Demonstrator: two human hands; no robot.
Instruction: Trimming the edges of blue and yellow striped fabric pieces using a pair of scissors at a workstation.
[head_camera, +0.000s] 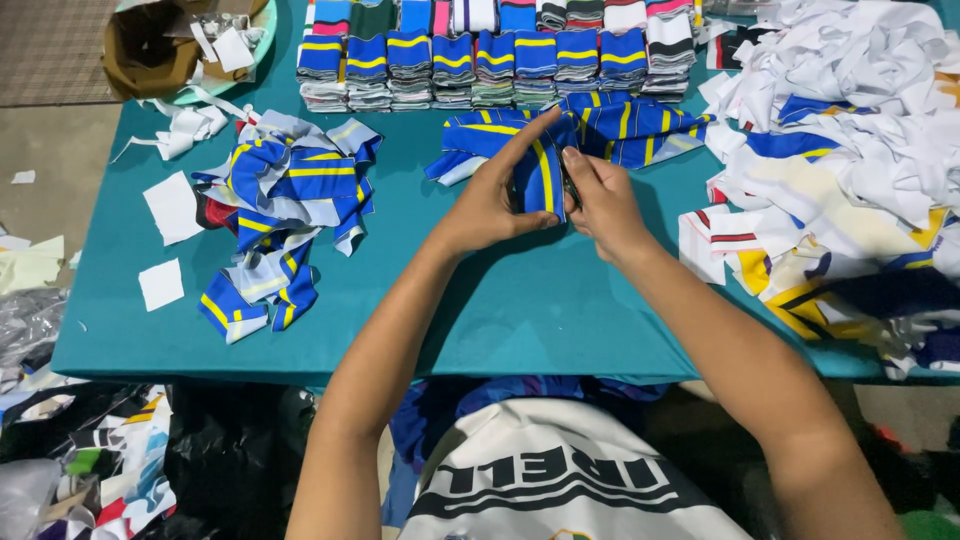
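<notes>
My left hand (490, 200) and my right hand (605, 205) meet over the teal table (480, 310), both gripping one blue fabric piece with a yellow stripe (542, 175). The left fingers stretch up along its top edge; the right hand pinches its right side. Just behind the hands lies a loose pile of the same blue-and-yellow pieces (620, 125). Whether the right hand also holds a small tool is not clear.
Neat stacks of folded blue-yellow pieces (480, 65) line the far edge. A jumbled heap of blue-yellow scraps (275, 215) lies left, with white paper squares (172, 208). A big mound of white and mixed fabric (850, 150) fills the right. Bags and scraps sit on the floor.
</notes>
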